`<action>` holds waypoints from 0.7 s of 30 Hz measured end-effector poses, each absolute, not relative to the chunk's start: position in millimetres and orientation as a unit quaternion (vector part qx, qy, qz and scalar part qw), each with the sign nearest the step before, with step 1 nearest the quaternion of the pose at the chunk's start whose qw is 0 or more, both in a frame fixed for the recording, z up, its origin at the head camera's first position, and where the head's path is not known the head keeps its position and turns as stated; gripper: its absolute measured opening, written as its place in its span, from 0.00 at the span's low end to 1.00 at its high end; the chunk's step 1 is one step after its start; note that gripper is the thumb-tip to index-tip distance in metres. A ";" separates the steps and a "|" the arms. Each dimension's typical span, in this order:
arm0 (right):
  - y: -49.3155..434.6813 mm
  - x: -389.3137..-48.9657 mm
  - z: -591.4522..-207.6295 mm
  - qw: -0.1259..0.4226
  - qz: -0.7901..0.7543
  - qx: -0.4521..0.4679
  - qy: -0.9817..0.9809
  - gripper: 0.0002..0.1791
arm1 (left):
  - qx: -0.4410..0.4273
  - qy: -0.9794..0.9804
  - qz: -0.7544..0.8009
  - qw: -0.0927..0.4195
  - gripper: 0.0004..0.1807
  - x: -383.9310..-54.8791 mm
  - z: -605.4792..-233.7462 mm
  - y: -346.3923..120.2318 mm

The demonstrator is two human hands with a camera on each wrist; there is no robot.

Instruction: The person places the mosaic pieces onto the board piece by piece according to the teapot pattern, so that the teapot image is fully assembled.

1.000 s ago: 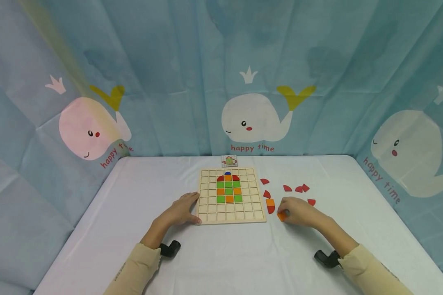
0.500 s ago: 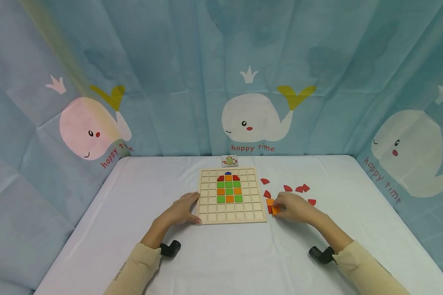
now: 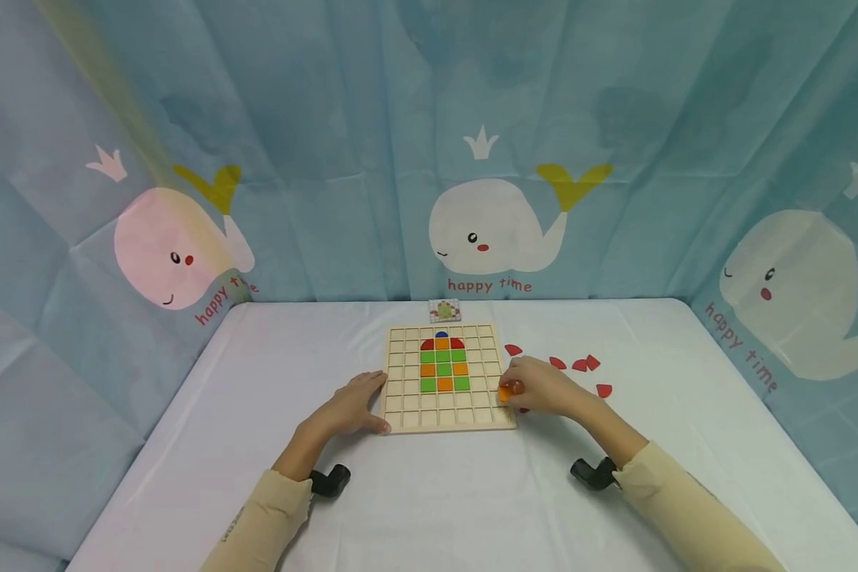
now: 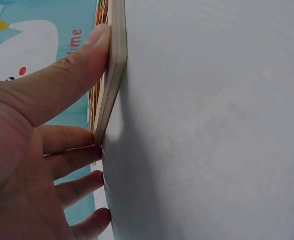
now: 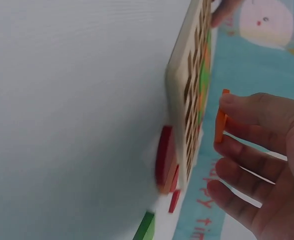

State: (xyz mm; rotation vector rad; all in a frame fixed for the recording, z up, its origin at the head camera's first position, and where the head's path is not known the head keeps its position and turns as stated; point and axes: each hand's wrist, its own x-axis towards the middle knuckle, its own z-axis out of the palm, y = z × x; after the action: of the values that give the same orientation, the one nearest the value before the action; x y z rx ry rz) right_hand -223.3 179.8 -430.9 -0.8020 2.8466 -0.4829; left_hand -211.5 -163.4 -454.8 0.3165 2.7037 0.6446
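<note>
A wooden grid board [image 3: 415, 418] lies on the white table, with green, orange, red and blue pieces set in its upper middle cells. My left hand [image 3: 353, 405] rests at the board's left edge, fingers fairly straight; in the left wrist view the thumb [image 4: 87, 55] touches the frame near a corner. Over the board's right edge, my right hand [image 3: 543, 385] pinches an orange tile [image 3: 504, 394] between thumb and fingertips. The right wrist view shows this tile [image 5: 220, 117] edge-on, held clear of the board. The hand hides part of the loose pieces beneath.
Several red quarter-round pieces [image 3: 558, 364] lie scattered right of the board. A small picture card [image 3: 445, 311] sits behind it. In the right wrist view, a red piece [image 5: 165, 157] and a green piece [image 5: 145, 227] lie beside the board. Patterned curtains [image 3: 329, 199] enclose the table.
My right hand has carried the orange tile leftward from the table, past the loose pieces, to above the board's right edge. My left hand stays where it was.
</note>
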 end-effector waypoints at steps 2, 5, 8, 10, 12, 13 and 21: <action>173.4 -225.7 -429.4 0.074 -0.163 -0.271 0.946 0.13 | 0.113 0.952 0.228 0.171 0.55 -211.2 -454.4 -163.1; 163.9 -228.3 -427.4 0.078 -0.170 -0.275 0.943 0.13 | 0.110 0.952 0.229 0.172 0.55 -210.8 -453.2 -162.3; 155.3 -230.1 -425.7 0.080 -0.176 -0.277 0.941 0.14 | 0.109 0.952 0.228 0.170 0.55 -210.6 -452.2 -161.8; 150.5 -231.5 -425.5 0.076 -0.174 -0.281 0.941 0.14 | 0.110 0.952 0.228 0.170 0.55 -210.8 -452.3 -161.7; 146.1 -232.7 -426.1 0.070 -0.172 -0.286 0.940 0.14 | 0.110 0.952 0.230 0.171 0.55 -211.1 -453.3 -161.8; 143.8 -233.3 -426.4 0.068 -0.173 -0.288 0.939 0.13 | 0.110 0.952 0.230 0.171 0.55 -211.3 -453.8 -161.8; 122.8 -237.0 -428.1 0.063 -0.166 -0.302 0.937 0.14 | 0.112 0.952 0.227 0.170 0.55 -212.6 -455.5 -163.1</action>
State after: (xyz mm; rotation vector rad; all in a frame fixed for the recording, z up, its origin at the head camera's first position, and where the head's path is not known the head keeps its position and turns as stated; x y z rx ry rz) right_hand -237.0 122.8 -428.1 -0.9115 2.8316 -0.5006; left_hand -212.6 -163.1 -455.5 0.3185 2.7065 0.6463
